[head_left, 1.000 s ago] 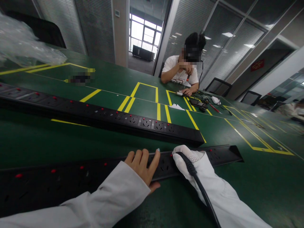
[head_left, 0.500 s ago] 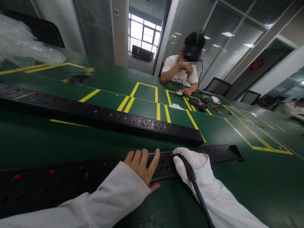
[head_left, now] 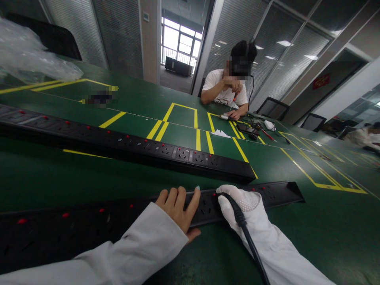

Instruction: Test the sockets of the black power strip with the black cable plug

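Observation:
The near power strip [head_left: 83, 223], long and black with red lights beside its sockets, runs across the green table. My left hand [head_left: 179, 209], bare below a white sleeve, lies across this strip, fingertips over the far edge and thumb at the near edge. Just to its right, my gloved right hand [head_left: 245, 198] is wrapped round a black plug [head_left: 233, 204] at one of the sockets. From the plug a thick black cord [head_left: 252, 247] drops toward me over the right sleeve. The plug's pins are hidden, so how far it sits in the socket cannot be seen.
Beyond lies a second black power strip [head_left: 133, 148], at a slant. Across the table sits a person [head_left: 224, 87] beside cables and small tools [head_left: 252, 128]. Clear plastic wrap [head_left: 35, 59] lies at the far left. Yellow tape [head_left: 184, 105] marks the green tabletop [head_left: 326, 225].

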A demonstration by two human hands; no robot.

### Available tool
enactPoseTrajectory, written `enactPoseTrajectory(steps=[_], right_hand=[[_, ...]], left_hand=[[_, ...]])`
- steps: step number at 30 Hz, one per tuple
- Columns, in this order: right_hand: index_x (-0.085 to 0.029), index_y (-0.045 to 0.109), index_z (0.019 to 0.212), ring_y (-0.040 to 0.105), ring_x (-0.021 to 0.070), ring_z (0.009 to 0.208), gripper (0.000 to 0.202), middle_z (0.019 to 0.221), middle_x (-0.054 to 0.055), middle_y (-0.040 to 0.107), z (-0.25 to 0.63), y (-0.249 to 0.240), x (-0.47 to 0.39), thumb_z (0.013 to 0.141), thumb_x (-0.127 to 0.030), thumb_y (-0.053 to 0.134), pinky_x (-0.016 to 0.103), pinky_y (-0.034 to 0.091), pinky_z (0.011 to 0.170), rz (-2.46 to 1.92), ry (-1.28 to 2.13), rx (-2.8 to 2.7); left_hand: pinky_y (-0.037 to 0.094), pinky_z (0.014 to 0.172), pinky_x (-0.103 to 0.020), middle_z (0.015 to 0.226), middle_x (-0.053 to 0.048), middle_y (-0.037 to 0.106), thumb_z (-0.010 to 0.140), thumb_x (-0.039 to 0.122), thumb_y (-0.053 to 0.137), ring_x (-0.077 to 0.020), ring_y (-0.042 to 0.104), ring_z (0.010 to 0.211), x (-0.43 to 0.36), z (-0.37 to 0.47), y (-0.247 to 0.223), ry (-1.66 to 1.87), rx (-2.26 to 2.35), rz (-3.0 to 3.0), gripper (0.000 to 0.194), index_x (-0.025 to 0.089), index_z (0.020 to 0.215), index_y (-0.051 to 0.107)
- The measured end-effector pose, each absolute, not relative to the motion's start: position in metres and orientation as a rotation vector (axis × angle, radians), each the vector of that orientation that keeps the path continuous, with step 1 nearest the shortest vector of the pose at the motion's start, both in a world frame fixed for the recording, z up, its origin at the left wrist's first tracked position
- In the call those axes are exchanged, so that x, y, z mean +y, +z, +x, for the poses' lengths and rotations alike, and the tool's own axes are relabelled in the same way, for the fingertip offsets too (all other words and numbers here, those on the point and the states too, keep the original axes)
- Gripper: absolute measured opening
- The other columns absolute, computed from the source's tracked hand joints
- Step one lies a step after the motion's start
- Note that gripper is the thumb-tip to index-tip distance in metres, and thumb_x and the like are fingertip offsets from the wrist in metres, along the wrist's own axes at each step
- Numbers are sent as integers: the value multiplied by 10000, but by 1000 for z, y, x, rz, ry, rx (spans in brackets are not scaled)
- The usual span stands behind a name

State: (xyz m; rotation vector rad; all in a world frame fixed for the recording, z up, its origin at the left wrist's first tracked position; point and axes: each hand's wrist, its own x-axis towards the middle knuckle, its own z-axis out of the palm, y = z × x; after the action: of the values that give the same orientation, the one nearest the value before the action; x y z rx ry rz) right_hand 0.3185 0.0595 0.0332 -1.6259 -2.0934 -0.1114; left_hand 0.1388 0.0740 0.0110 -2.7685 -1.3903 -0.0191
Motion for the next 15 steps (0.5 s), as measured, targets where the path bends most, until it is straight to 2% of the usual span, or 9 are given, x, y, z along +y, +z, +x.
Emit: enactPoseTrajectory(steps=[4,11,15], right_hand=[[-192,576,835,552,68,578,212,654,-14,589,320,31,59,732,-308,432,174,395,561,-1551,-216,-2121],[-199,583,728,361,33,318,279,389,-49,428,320,38,66,729,-410,401,163,250,361,-1741,-94,-2122],[-204,585,775,479,47,433,245,521,-30,534,320,34,63,730,-375,416,156,352,455,-1656,-112,-2072]], left_hand=[[319,733,-441,1094,-202,463,623,530,546,-323,463,895,74,139,10,-46,-1388,-2773,772,189,1265,288],[317,735,-447,1099,-200,460,623,527,548,-329,460,902,74,138,9,-55,-1396,-2771,771,187,1265,291],[319,738,-441,1097,-199,465,621,533,552,-324,465,900,74,138,10,-46,-1383,-2776,777,191,1266,289]])
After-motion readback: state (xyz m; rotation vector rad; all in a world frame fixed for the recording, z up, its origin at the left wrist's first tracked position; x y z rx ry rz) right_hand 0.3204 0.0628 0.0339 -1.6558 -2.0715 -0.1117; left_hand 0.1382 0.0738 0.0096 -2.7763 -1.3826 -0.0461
